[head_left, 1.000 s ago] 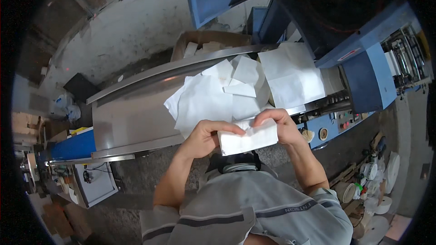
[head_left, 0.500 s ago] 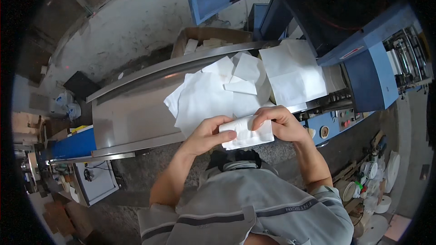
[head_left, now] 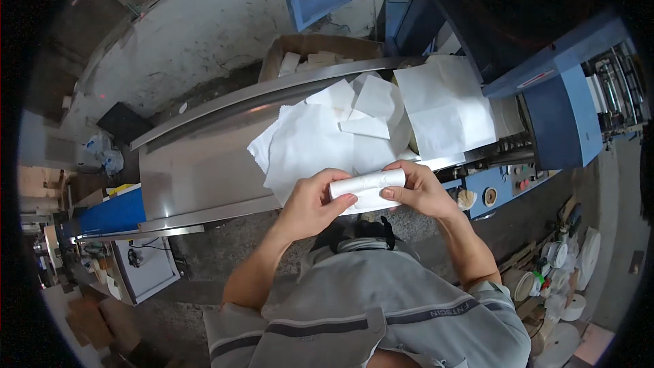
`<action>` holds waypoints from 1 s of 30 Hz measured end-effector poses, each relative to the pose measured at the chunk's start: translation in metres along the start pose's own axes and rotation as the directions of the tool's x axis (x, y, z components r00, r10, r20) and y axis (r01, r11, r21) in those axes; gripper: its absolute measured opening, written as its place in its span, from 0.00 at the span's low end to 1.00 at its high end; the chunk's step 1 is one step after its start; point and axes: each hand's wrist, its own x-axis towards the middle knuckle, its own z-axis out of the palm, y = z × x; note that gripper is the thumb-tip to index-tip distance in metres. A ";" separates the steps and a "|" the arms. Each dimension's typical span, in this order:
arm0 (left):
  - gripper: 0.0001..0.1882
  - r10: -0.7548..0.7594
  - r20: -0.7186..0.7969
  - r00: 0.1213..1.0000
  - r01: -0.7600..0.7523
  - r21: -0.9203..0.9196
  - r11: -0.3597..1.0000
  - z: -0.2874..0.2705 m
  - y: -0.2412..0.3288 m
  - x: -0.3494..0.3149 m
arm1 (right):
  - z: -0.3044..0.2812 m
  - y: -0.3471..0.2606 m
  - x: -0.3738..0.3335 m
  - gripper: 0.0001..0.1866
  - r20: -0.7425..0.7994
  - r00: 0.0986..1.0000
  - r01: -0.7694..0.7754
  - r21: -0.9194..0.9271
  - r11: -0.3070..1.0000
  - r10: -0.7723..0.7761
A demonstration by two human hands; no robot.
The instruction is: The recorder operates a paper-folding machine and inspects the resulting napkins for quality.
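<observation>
Between my two hands I hold a rolled white sheet [head_left: 368, 188], paper or cloth, level in front of my waist. My left hand [head_left: 315, 199] grips its left end with the thumb on top. At the other end my right hand [head_left: 424, 191] is closed on it, thumb pressed on the near face. Just beyond lie large white sheets with zigzag-cut edges [head_left: 306, 146], spread on a metal bed. Smaller white pieces [head_left: 365, 127] rest on these, and a wide white sheet [head_left: 446, 109] lies to their right.
The long metal bed [head_left: 197, 170] runs left from a blue machine [head_left: 564, 119]. A control panel with buttons [head_left: 516, 184] faces me at right. Behind the bed stands a cardboard box [head_left: 272, 58] of white pieces. Clutter with white rolls [head_left: 575, 307] sits at lower right.
The white sheet has gone from a flat folded shape to a narrower roll. My right thumb has moved from its top to the near side.
</observation>
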 end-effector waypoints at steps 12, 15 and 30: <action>0.39 0.204 -0.302 0.931 -0.335 -0.486 0.807 0.043 -0.053 0.021 | 0.043 0.030 0.037 0.13 -0.294 0.954 0.188 0.456 0.870 -0.052; 0.24 -0.161 -0.418 0.894 -0.164 -0.640 0.750 0.042 -0.027 0.024 | 0.064 0.049 0.044 0.13 -0.258 0.966 0.093 0.425 0.901 0.022; 0.24 -0.172 -0.515 0.840 -0.160 -0.538 0.828 -0.047 -0.054 -0.017 | 0.006 0.073 0.133 0.31 -0.408 0.902 -0.095 -0.504 0.858 -0.140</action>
